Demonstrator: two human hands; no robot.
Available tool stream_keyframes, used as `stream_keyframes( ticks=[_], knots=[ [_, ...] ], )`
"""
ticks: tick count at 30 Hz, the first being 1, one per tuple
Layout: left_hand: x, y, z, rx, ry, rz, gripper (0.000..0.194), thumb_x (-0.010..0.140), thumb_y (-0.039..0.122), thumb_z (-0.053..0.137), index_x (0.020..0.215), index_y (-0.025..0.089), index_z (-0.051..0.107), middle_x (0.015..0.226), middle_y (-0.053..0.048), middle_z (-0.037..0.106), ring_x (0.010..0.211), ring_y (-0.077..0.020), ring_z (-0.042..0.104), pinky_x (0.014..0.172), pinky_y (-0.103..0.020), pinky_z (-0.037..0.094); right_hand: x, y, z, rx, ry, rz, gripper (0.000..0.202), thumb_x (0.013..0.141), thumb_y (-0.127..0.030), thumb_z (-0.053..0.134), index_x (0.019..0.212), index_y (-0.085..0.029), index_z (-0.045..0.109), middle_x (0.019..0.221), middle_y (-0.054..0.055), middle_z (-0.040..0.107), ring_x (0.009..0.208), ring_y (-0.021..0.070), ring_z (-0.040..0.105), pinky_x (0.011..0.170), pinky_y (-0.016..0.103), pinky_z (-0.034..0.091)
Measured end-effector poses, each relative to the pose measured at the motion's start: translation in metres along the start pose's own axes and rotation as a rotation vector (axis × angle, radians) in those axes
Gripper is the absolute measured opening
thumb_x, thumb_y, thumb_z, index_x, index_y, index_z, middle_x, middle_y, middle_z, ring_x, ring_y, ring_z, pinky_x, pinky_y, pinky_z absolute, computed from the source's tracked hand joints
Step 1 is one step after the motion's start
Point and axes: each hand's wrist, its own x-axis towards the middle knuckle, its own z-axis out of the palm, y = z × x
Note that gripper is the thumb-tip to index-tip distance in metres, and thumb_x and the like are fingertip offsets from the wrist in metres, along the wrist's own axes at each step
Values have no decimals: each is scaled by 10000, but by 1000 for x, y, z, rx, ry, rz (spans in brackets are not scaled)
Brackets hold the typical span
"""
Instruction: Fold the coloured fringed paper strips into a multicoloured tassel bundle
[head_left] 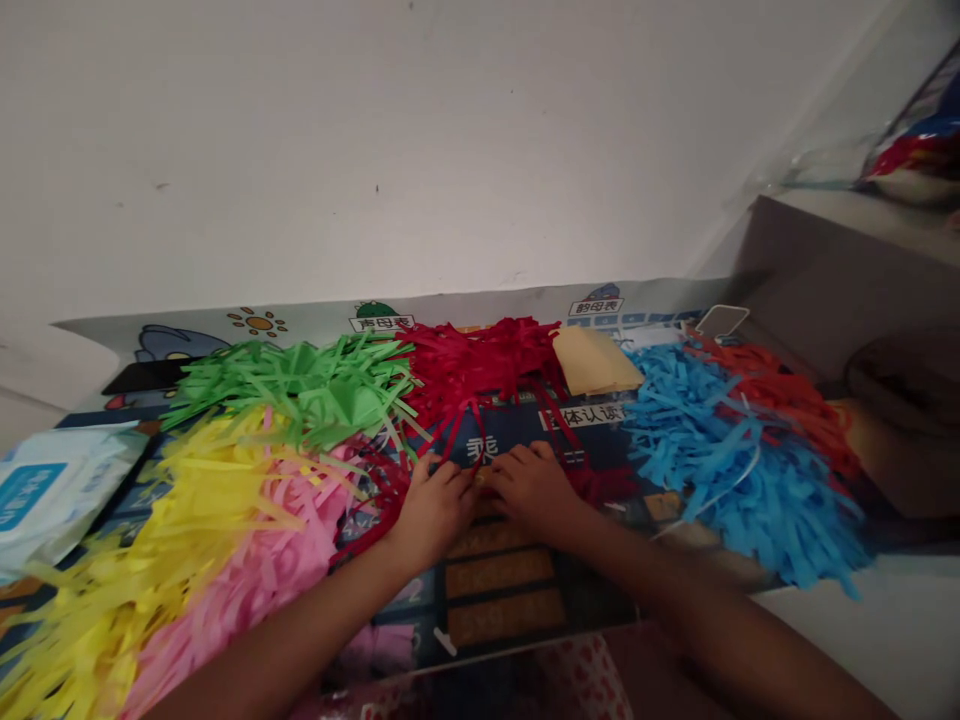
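Note:
My left hand point(435, 505) and my right hand point(536, 490) meet over the dark printed mat point(510, 425), fingers curled and close together. Dark red paper fringe point(386, 480) runs under my left hand, and more dark red strips point(604, 485) come out beyond my right hand. Both hands seem closed on the middle of this fringe, which they largely cover. Just behind them lies a heap of bright red paper strips point(484, 360), with a few strips trailing toward my fingers.
Green point(315, 390), yellow point(187, 490) and pink strips point(262, 560) lie left; blue point(727, 460) and orange-red strips point(780, 390) lie right. A tan paper piece point(598, 362) rests behind. A wipes pack point(67, 490) is far left, a dark box point(847, 340) far right. The wall point(375, 150) stands behind.

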Motion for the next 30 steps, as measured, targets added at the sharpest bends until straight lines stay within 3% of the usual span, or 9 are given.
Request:
stream_keyframes(
  ticks=[3, 8, 15, 22, 24, 26, 28, 30],
  knots=[
    [-11, -3, -4, -4, 24, 16, 138, 907, 137, 557, 939, 211, 669, 887, -23, 694, 893, -201, 569, 943, -450, 334, -12, 3, 9, 49, -9, -12, 84, 919, -209, 591, 880, -217, 665, 917, 23, 699, 890, 186, 518, 785, 370, 270],
    [-22, -10, -12, -192, 103, -84, 152, 940, 229, 545, 925, 234, 697, 871, -22, 709, 831, -190, 580, 831, -397, 331, -35, 25, 12, 141, 11, 134, 139, 936, -251, 582, 855, -232, 694, 890, 19, 706, 893, 187, 535, 804, 372, 278],
    [-12, -10, -12, -169, 48, -222, 172, 932, 272, 555, 849, 205, 691, 861, -43, 705, 844, -216, 597, 819, -400, 320, -21, 28, 1, 302, -85, 374, 82, 818, -252, 701, 746, -216, 689, 879, 10, 666, 853, 180, 552, 740, 330, 306],
    [-9, -11, -14, -119, -27, -229, 140, 915, 291, 583, 845, 198, 661, 862, -36, 683, 850, -212, 581, 796, -388, 322, -12, 29, -3, 318, -163, 433, 89, 778, -218, 709, 696, -211, 676, 821, -1, 658, 813, 180, 545, 713, 319, 282],
    [-6, -8, -15, -78, -44, -240, 144, 914, 262, 573, 820, 187, 651, 831, -42, 667, 839, -217, 567, 787, -399, 322, -14, 26, -4, 287, -154, 398, 33, 790, -217, 705, 764, -215, 684, 866, 13, 669, 845, 192, 546, 726, 332, 280],
    [-4, -6, -15, -57, -39, -240, 97, 898, 233, 592, 832, 193, 651, 833, -42, 664, 844, -222, 556, 798, -416, 321, -17, 22, -5, 198, -99, 261, 29, 831, -216, 683, 852, -235, 687, 929, 17, 689, 896, 206, 541, 765, 363, 274],
    [-3, -3, -13, -24, -34, -153, 64, 883, 194, 615, 916, 230, 657, 889, -28, 674, 885, -224, 549, 851, -443, 315, -22, 19, -5, 72, -33, 71, 64, 880, -205, 645, 908, -252, 679, 941, 8, 705, 929, 213, 532, 799, 389, 262],
    [-1, -1, -12, 24, -31, -5, 160, 867, 166, 638, 987, 271, 650, 921, -6, 680, 910, -215, 546, 913, -467, 302, -24, 16, -4, -36, -20, -74, 72, 900, -189, 622, 910, -237, 674, 894, 13, 707, 927, 217, 525, 802, 396, 266]
  ],
)
